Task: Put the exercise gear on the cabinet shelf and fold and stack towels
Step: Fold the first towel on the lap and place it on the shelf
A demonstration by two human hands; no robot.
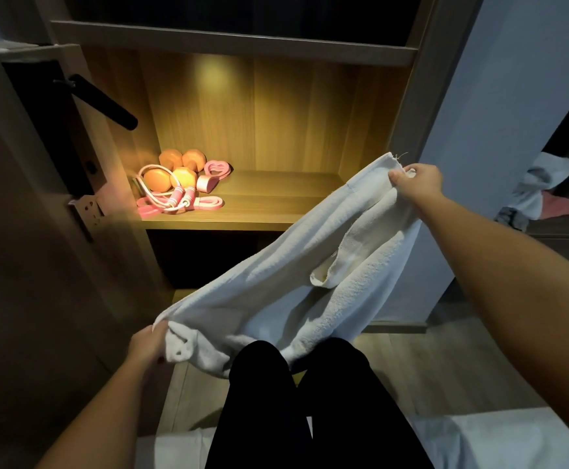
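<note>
A white towel point(276, 282) hangs stretched between my two hands above my knees. My left hand point(149, 346) grips its lower left corner, and my right hand point(417, 182) pinches its upper right corner, raised higher. The towel sags and bunches in the middle. On the lit cabinet shelf point(269, 204) lie the exercise gear: orange dumbbells point(174, 170), a pink skipping rope point(180, 198), a pink resistance band point(208, 203) and a pink hand grip point(213, 174), all at the shelf's left end.
An open wooden door point(32, 198) with a black handle point(107, 103) stands at the left. My legs in black trousers point(310, 401) fill the bottom centre over white bedding point(496, 441). Clothes point(540, 187) lie in a dark opening at the right.
</note>
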